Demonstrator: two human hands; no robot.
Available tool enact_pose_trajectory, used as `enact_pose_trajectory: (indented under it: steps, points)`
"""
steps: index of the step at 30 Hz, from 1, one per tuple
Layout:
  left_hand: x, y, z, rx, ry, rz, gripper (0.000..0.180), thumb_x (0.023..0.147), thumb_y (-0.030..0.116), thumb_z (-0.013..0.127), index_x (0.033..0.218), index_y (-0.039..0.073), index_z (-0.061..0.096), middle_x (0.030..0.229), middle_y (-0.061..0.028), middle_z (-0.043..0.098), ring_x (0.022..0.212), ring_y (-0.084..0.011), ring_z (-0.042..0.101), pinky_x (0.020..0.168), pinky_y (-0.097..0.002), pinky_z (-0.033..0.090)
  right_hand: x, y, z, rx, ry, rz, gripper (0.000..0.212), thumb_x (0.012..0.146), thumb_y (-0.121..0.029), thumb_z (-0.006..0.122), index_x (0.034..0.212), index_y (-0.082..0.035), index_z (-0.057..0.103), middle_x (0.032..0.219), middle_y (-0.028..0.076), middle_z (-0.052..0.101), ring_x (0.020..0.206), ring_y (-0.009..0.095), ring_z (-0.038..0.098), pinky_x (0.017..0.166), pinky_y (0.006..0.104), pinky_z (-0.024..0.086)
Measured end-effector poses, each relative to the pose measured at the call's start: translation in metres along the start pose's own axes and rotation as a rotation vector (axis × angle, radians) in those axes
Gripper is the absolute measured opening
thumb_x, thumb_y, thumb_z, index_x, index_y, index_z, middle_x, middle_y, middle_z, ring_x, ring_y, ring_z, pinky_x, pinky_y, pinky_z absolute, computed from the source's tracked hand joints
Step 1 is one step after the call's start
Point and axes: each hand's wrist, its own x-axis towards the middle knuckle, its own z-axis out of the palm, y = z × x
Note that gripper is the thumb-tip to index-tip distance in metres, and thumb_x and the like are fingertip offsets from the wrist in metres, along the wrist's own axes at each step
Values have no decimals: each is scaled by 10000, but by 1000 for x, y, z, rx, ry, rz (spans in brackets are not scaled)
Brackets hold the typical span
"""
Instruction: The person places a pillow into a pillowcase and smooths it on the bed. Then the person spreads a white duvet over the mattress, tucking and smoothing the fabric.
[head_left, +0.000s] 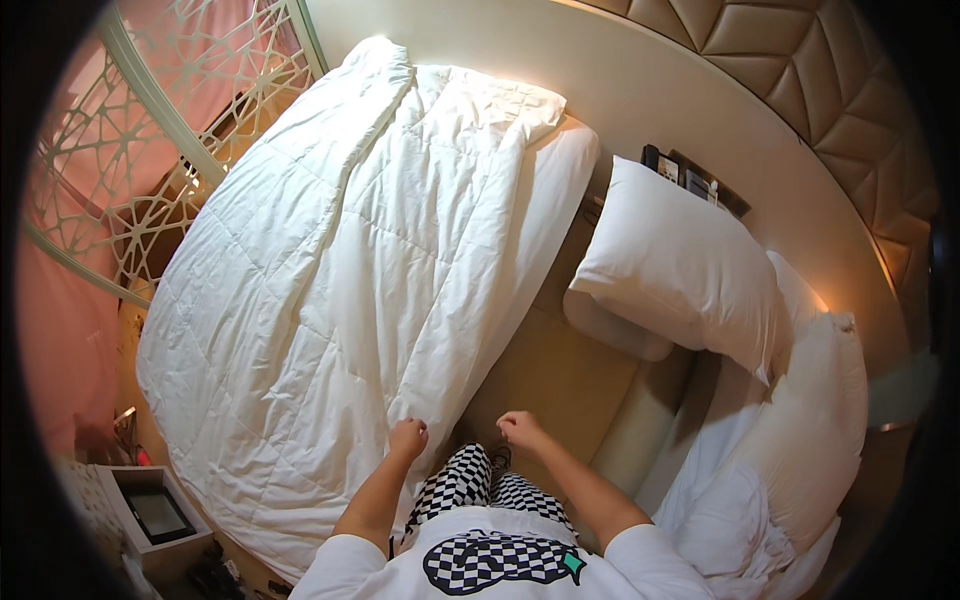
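A rumpled white duvet covers most of the bed on the left, with folds running along its length. My left hand is curled closed over the duvet's near right edge; whether any cloth is caught in its fingers is hidden. To the right of it, my right hand hovers in front of my legs with its fingers curled in and nothing visible in them. Along the bed's right side, a strip of white sheet shows beside the duvet.
A white pillow rests on a rounded seat at the right. More white bedding is heaped beyond it. A telephone sits by the wall. A lattice screen stands at the far left, and a box with a dark panel at the near left.
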Motion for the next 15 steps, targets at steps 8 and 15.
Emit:
enact_pose_trajectory:
  steps: [8, 15]
  points:
    - [162, 112, 2, -146, 473, 197, 389, 638, 214, 598, 982, 67, 489, 991, -111, 481, 936, -275, 440, 783, -357, 379, 139, -100, -77, -329, 48, -103, 201, 713, -155, 482, 843, -58, 602, 684, 44, 594, 575, 127, 554, 560, 253, 452]
    - [271, 153, -7, 164, 454, -29, 419, 639, 228, 578, 1003, 51, 470, 1045, -124, 457, 979, -301, 414, 742, -394, 380, 223, -132, -116, -441, 61, -148, 210, 712, -179, 507, 848, -46, 595, 722, 97, 597, 631, 180, 565, 623, 290, 450]
